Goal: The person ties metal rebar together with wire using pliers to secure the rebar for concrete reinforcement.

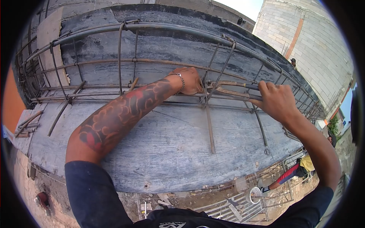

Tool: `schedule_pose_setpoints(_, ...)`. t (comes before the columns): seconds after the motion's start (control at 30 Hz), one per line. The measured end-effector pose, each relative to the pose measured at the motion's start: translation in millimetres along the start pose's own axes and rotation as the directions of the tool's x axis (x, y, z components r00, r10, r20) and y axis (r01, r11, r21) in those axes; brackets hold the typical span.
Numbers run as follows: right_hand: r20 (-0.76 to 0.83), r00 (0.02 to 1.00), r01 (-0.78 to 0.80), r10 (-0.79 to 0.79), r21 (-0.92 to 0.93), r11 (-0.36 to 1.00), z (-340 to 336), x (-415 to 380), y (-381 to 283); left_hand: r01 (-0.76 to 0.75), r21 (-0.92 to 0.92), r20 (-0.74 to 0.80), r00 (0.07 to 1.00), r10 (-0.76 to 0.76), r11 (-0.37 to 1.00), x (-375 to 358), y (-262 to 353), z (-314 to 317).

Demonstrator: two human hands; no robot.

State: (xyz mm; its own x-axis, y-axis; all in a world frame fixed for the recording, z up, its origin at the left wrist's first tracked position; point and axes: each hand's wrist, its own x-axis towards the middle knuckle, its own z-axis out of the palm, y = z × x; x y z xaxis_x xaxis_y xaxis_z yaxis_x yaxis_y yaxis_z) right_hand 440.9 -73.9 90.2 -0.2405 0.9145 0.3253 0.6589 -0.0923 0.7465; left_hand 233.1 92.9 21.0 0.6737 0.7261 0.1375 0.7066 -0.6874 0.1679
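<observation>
My right hand (278,99) is wrapped round the long handles of a pair of pincers (229,90), whose jaws point left at a rebar joint. That joint is where an upright stirrup (221,68) meets the lower long bars of a rebar cage (163,60). Just left of the jaws, my left hand (190,80) is closed, with thin binding wire (198,90) showing at its fingers. The fingertips are partly hidden. Below the joint, a short bar end (210,131) sticks out over the board.
Dark formwork boarding (159,45) stands behind the cage; a grey board (171,152) lies beneath. Cut bar pieces (28,123) sit at left. Far below are a white bucket (253,194), metal grating (232,209) and people, one in yellow (306,164). A block wall (304,41) rises right.
</observation>
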Motion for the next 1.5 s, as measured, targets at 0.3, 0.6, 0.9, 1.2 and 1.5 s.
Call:
schedule_pose_setpoints(0.3, -0.044, 0.998, 0.047, -0.045, 0.032, 0.998, 5.5, -1.2, 4.9, -0.018, -0.309, 0.082, 0.996, 0.045, 0.951, -53.2, -0.3, -40.2)
schedule_pose_setpoints(0.6, -0.114, 0.992, 0.071, -0.058, 0.112, 0.991, 10.7, -2.4, 9.3, 0.096, -0.690, 0.019, 0.993, -0.116, 0.717, -43.5, 34.2, -26.7)
schedule_pose_setpoints(0.9, -0.168, 0.985, 0.070, -0.043, 0.157, 0.985, 24.2, -5.2, 8.9, 0.037, -0.620, -0.209, 0.955, -0.210, 0.784, -58.5, 38.1, -15.6)
schedule_pose_setpoints(1.2, -0.163, 0.986, 0.057, -0.035, 0.130, 0.990, 19.5, -6.3, 8.8, -0.190, -0.451, -0.180, 0.976, 0.119, 0.872, -44.6, 44.2, -34.3)
schedule_pose_setpoints(1.5, -0.139, 0.990, 0.060, -0.038, 0.154, 0.986, 19.9, -7.6, 11.1, -0.194, -0.673, -0.131, 0.981, 0.143, 0.714, -2.0, 41.8, -44.9)
